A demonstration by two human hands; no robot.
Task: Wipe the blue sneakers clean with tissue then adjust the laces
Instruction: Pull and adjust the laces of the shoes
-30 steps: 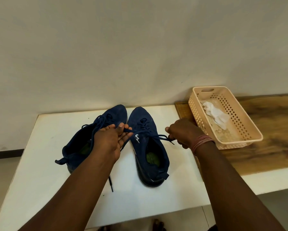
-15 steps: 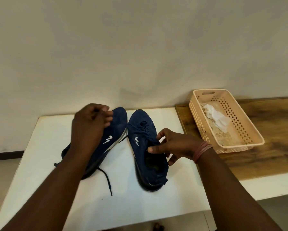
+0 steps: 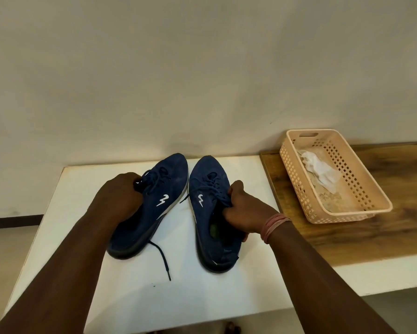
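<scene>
fingers (image 3: 236, 192) on two sneakers (image 3: 207, 189)

Peach basket (image 3: 376, 208) on wooden board (image 3: 407, 189)

I had both forearms stretched forward, my left hand (image 3: 120, 197) curled closed with knuckles up, my right hand (image 3: 245, 210) clenched, bands around its wrist.

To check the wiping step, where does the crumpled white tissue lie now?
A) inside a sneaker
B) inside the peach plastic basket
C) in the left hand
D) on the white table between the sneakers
B: the crumpled white tissue lies inside the peach perforated plastic basket.
</scene>
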